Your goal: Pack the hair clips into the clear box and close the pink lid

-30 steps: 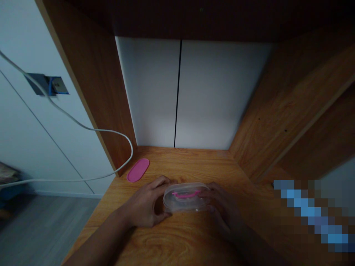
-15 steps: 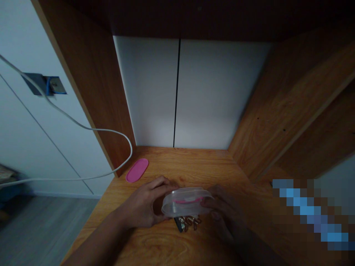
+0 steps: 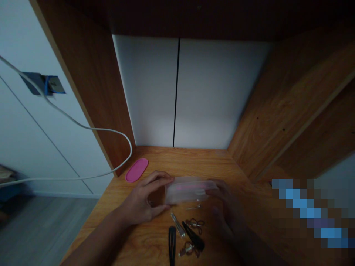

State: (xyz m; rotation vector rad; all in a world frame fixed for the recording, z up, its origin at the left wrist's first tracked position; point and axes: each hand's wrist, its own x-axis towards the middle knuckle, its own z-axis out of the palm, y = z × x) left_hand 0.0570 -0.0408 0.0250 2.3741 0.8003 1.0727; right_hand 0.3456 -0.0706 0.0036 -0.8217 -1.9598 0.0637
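We kept a pink oval lid (image 3: 137, 170) on our wooden desk (image 3: 177, 162) as our left hand (image 3: 141, 197), fingers spread wide, gripped a clear plastic box (image 3: 188, 190) clear of the surface, metal hair clips (image 3: 184, 229) scattered nearer us, and our shadowed right hand (image 3: 224, 207) clasped its other end.

Box (image 3: 186, 190) glossy plastic; hair clips (image 3: 177, 224) shiny metal; desk (image 3: 149, 240) smooth wood
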